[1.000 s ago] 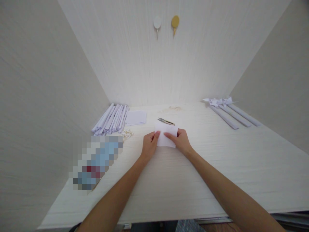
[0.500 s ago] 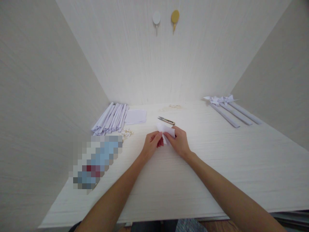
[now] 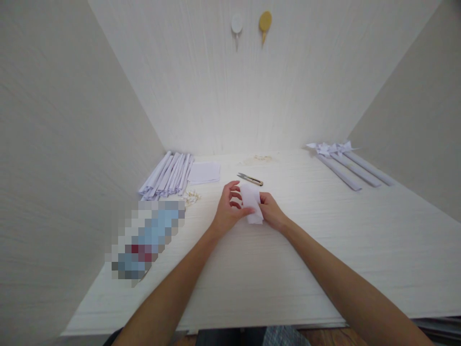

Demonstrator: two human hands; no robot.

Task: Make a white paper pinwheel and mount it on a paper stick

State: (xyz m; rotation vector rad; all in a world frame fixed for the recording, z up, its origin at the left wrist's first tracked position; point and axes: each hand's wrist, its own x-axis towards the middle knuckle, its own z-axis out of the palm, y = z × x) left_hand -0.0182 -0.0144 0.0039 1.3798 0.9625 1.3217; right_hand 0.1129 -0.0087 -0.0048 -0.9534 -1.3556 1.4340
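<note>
We look down at a pale table (image 3: 230, 288). Nearest, on the left, lies a pixelated item (image 3: 153, 238) we cannot identify. Mid-table, the right hand (image 3: 264, 207) grips a small folded white paper (image 3: 251, 199) by its right side, its fingertips partly hidden, apparently steadying it. The left hand (image 3: 240, 199) is wide, fingers curved apart and thumb laid across the paper's lower part, perhaps to flatten it. Beyond the left wrist sit small pale bits (image 3: 192, 197); just past the paper lie thread snips (image 3: 250, 179), seemingly kept within reach. Farther left, paper squares (image 3: 204, 173) sit beside bundled paper tubes (image 3: 163, 179), like grouped supplies. Far right, three paper tubes with pointed folded tops (image 3: 355, 169) lie apart, aligned as if to protect the points. Two hooks (image 3: 265, 20) hang on the back wall.
</note>
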